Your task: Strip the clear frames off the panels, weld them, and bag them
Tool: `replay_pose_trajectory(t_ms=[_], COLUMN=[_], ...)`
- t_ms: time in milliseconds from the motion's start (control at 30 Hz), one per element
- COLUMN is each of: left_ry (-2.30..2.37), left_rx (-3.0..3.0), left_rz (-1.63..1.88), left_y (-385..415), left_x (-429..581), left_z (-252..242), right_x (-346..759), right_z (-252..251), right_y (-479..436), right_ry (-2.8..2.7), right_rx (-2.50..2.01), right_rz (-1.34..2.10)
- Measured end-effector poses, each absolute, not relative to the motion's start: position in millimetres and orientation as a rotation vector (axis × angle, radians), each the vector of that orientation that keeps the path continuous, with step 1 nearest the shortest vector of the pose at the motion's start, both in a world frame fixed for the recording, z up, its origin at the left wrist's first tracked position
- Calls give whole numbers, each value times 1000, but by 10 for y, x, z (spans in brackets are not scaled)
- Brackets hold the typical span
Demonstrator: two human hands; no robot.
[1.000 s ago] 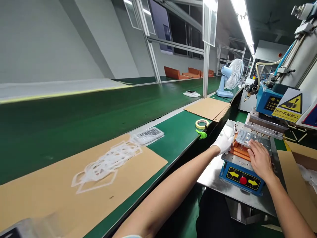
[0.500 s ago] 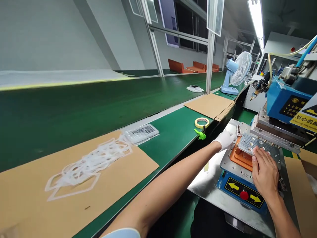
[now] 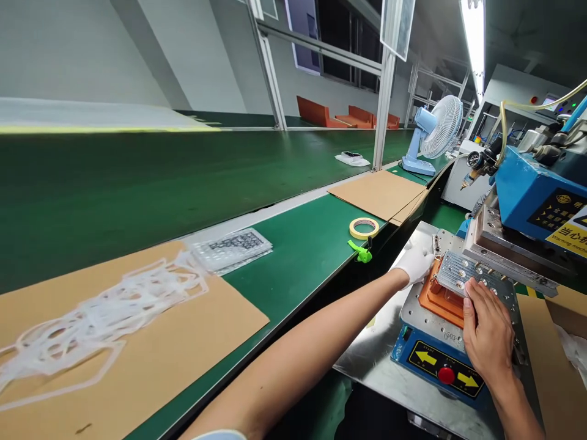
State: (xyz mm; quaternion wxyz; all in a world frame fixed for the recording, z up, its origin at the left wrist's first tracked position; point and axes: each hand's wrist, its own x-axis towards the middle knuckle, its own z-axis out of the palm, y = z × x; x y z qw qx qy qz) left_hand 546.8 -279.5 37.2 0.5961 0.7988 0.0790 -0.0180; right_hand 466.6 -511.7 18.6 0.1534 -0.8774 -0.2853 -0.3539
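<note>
My left hand [image 3: 415,263], in a white glove, is at the left edge of the metal fixture, beside a small metal bracket [image 3: 436,244]; its fingertips are too unclear to read. My bare right hand [image 3: 488,324] lies with fingers stretched on the front of a ridged metal plate [image 3: 452,272]. That plate sits tilted over an orange block [image 3: 438,302] on the machine's flat base plate [image 3: 413,311]. Below it, the blue front panel has yellow arrows and a red button [image 3: 446,375]. The press head [image 3: 509,244] hangs behind the plate.
Left of me, a green bench [image 3: 298,244] carries cardboard [image 3: 220,348] with white cut-out scraps [image 3: 105,318], a stack of patterned sheets [image 3: 233,247], yellow tape [image 3: 364,228] and a green clip [image 3: 362,252]. A blue fan [image 3: 426,137] stands farther back.
The view has shifted, so the bench items appear farther left. Both hands remain at the fixture, in nearly the same places on it.
</note>
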Motion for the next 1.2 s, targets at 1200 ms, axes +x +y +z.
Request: replay_pose_trajectory(t_ms=[1200], left_ry=[251], left_rx=[2653], left_rz=[251], left_y=[-2313], left_x=[3760], left_z=[545], right_x=[4987], right_z=[410], right_y=[-5700], right_ry=[-760], right_rx=[-2643], right_rz=[-500])
